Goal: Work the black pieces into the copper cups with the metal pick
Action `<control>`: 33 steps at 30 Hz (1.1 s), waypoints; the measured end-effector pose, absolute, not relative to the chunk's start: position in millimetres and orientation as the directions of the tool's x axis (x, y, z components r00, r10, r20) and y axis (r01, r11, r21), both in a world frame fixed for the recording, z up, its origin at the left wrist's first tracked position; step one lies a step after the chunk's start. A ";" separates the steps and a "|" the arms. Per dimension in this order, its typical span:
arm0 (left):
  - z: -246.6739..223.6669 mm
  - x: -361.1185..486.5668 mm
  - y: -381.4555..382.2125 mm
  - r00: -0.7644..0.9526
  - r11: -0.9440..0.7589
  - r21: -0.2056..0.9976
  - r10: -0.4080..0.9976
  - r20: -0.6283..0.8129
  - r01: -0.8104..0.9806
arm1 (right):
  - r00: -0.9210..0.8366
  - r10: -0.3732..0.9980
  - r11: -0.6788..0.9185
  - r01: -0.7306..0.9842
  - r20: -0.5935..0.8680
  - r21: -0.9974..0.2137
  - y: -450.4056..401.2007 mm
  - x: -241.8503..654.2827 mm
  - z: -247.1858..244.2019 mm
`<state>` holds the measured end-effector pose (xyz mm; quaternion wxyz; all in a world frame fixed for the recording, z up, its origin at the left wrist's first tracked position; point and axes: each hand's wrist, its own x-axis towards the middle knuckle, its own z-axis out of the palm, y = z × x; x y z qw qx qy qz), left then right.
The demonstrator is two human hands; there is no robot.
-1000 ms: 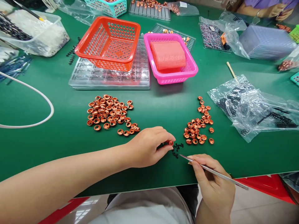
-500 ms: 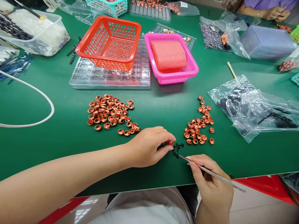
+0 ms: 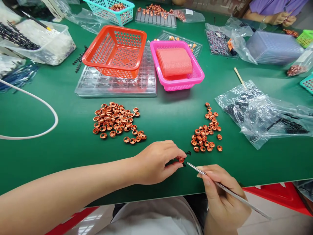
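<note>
Between its thumb and fingers, my left hand [image 3: 160, 162] pinches one copper-coloured ring-like part [image 3: 181, 159] just above the green table. My right hand [image 3: 223, 192] grips a thin metal tool [image 3: 230, 192] like tweezers, its tip close to the right side of that part. Small black pieces [image 3: 188, 153] lie around the fingertips, partly hidden by my left hand. A large pile of copper parts [image 3: 114, 119] lies beyond my left forearm, and a smaller pile [image 3: 204, 133] lies beyond my right hand.
An orange basket [image 3: 114, 67] stands on clear compartment trays [image 3: 114, 93]. Beside it a pink basket [image 3: 181, 85] holds folded pink foam [image 3: 174, 62]. Plastic bags with black pieces [image 3: 264, 111] lie right. A white cable [image 3: 47, 101] curves at left. Another person's hands [image 3: 283, 19] are at back right.
The view has shifted slightly. My left hand with the copper part has moved a little nearer, covering more black pieces. The tool's tip now sits beside the part, above the table.
</note>
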<state>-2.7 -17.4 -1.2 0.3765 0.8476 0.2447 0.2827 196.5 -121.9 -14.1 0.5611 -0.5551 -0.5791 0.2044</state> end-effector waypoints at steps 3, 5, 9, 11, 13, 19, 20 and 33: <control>-3.1 -1.5 -17.7 0.727 -0.591 0.786 0.620 0.297 0.183 | 0.207 0.886 0.316 0.386 0.415 -0.867 -118.8 194.4 -14.1; -4.2 -1.5 -17.0 0.728 -0.589 0.788 0.618 0.296 0.179 | 0.194 0.889 0.323 0.378 0.415 -0.868 -117.2 194.9 -14.5; -4.7 -1.9 -16.2 0.727 -0.591 0.786 0.619 0.297 0.183 | 0.144 0.898 0.332 0.400 0.416 -0.854 -117.0 196.6 -15.3; -4.6 -1.8 -16.4 0.725 -0.593 0.784 0.620 0.300 0.183 | 0.131 0.903 0.327 0.412 0.410 -0.850 -117.7 196.9 -15.6; -4.6 -1.5 -16.7 0.723 -0.598 0.781 0.618 0.307 0.179 | 0.129 0.906 0.317 0.424 0.404 -0.848 -118.5 196.9 -15.7; -5.1 -1.0 -16.9 0.721 -0.600 0.780 0.619 0.312 0.178 | 0.114 0.912 0.311 0.432 0.394 -0.846 -119.8 196.3 -16.2; -5.2 -1.0 -17.0 0.721 -0.599 0.781 0.620 0.309 0.180 | 0.108 0.914 0.312 0.431 0.392 -0.847 -119.9 196.1 -16.2; -5.1 -1.6 -16.7 0.723 -0.600 0.778 0.620 0.306 0.186 | 0.087 0.913 0.304 0.511 0.400 -0.804 -120.9 196.6 -15.6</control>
